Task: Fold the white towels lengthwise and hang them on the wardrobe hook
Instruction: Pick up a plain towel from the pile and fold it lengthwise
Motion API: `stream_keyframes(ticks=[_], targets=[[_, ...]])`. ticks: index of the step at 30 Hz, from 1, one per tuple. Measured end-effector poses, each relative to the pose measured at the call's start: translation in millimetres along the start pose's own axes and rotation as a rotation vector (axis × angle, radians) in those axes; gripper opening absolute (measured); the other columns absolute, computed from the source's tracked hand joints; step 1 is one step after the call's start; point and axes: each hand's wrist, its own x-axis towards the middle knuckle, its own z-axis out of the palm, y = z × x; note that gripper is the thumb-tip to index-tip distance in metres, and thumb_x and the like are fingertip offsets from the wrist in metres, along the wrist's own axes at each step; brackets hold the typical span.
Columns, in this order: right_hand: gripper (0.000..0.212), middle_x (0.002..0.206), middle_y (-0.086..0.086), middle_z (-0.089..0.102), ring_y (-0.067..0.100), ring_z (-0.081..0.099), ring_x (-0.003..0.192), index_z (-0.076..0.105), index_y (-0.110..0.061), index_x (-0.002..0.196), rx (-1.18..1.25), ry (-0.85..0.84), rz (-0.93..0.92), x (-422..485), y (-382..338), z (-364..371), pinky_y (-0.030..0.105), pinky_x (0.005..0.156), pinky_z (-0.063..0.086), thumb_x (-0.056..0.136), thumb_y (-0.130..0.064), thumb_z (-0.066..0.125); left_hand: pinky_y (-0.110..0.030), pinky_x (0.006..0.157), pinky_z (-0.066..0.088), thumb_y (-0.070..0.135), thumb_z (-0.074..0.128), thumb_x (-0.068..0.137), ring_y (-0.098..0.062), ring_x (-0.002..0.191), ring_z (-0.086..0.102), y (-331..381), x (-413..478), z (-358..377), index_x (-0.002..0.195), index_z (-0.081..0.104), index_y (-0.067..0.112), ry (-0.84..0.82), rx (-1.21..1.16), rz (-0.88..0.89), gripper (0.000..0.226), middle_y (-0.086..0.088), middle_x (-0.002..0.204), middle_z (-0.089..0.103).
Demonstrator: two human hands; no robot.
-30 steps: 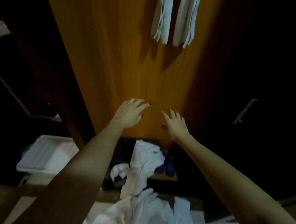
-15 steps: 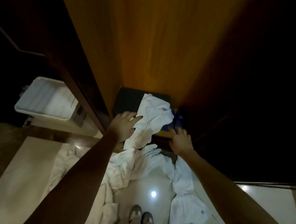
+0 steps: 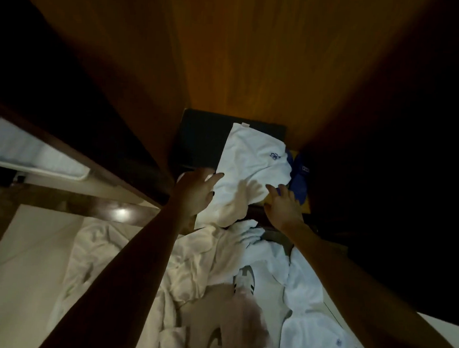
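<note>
The left hand (image 3: 197,192), fingers spread wide, now rests on the left edge of the white towel (image 3: 251,161). The right hand (image 3: 283,206), also spread and holding nothing, has moved off the blue cloth (image 3: 300,178) to the towel's right edge. The towel still lies draped over the dark box (image 3: 198,136) at the bottom of the wardrobe (image 3: 245,52), with more towels (image 3: 190,252) crumpled on the floor (image 3: 26,268).

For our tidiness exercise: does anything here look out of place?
Yes. White towels lie crumpled across the floor around the person's shoe, and another towel slumps unfolded off the dark box in the wardrobe, instead of hanging.
</note>
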Motion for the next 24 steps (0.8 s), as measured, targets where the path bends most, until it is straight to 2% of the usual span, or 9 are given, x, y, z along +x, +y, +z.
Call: stream_keyframes(ticks=[5,10,13,15,17,20,22,24], targets=[[0.055,0.148,0.017,0.03,0.038,0.034,0.131,0.027,-0.02,0.15,0.096,0.038,0.1,90.4,23.0,35.8,0.045,0.103,0.034,0.1,-0.032,0.046,-0.032,0.104,0.038,0.022,0.054,0.094,-0.025,0.129,0.042,-10.8,94.2,60.1,0.145,0.037,0.021,0.042,-0.127,-0.028,0.054,-0.005,0.144,0.042],[0.062,0.142,0.025,0.039,0.043,0.048,0.121,0.025,-0.018,0.151,0.343,0.119,0.363,158.4,52.7,84.2,0.05,0.097,0.044,0.099,-0.046,0.044,-0.031,0.109,0.032,0.028,0.047,0.098,-0.024,0.135,0.035,-19.1,169.6,129.4,0.149,0.029,0.019,0.091,-0.141,-0.083,0.055,-0.009,0.148,0.037],[0.062,0.147,0.021,0.038,0.042,0.043,0.128,0.021,-0.023,0.153,0.532,0.124,0.459,188.3,68.1,109.1,0.051,0.102,0.04,0.1,-0.049,0.04,-0.033,0.108,0.029,0.031,0.045,0.098,-0.03,0.134,0.035,-25.1,200.5,158.5,0.15,0.022,0.012,0.09,-0.126,-0.264,0.059,-0.015,0.147,0.034],[0.056,0.14,0.022,0.046,0.042,0.047,0.123,0.027,-0.029,0.151,0.589,0.191,0.482,204.9,75.4,120.0,0.048,0.097,0.042,0.1,-0.046,0.042,-0.036,0.107,0.029,0.033,0.047,0.098,-0.033,0.131,0.036,-28.2,213.4,170.5,0.149,0.021,0.008,0.06,-0.139,-0.361,0.063,-0.019,0.144,0.035],[0.05,0.13,0.025,0.052,0.043,0.052,0.114,0.041,-0.029,0.145,0.599,0.273,0.471,214.5,78.8,125.1,0.045,0.091,0.044,0.098,-0.042,0.05,-0.037,0.108,0.031,0.031,0.056,0.094,-0.034,0.131,0.037,-29.8,219.7,178.4,0.147,0.025,0.006,0.058,-0.222,-0.416,0.066,-0.021,0.142,0.036],[0.032,0.116,0.024,0.054,0.043,0.056,0.098,0.06,-0.017,0.121,0.588,0.335,0.418,218.7,80.6,126.4,0.041,0.081,0.045,0.091,-0.03,0.06,-0.042,0.103,0.038,0.019,0.067,0.087,-0.037,0.124,0.044,-31.8,224.6,183.1,0.136,0.042,0.001,0.104,-0.442,-0.526,0.058,-0.022,0.133,0.045],[0.02,0.107,0.023,0.055,0.041,0.056,0.09,0.06,-0.008,0.104,0.583,0.355,0.398,215.8,82.6,126.4,0.037,0.072,0.042,0.088,-0.02,0.06,-0.043,0.096,0.042,0.015,0.066,0.088,-0.036,0.117,0.051,-31.3,225.6,185.8,0.123,0.054,-0.001,0.107,-0.496,-0.535,0.041,-0.021,0.122,0.055],[0.015,0.102,0.023,0.057,0.039,0.056,0.087,0.061,-0.002,0.099,0.61,0.42,0.378,206.9,85.1,125.2,0.031,0.067,0.034,0.088,-0.013,0.061,-0.037,0.088,0.043,0.014,0.061,0.09,-0.035,0.11,0.055,-27.0,223.0,185.4,0.113,0.061,0.0,0.15,-0.507,-0.501,0.027,-0.019,0.113,0.061]])
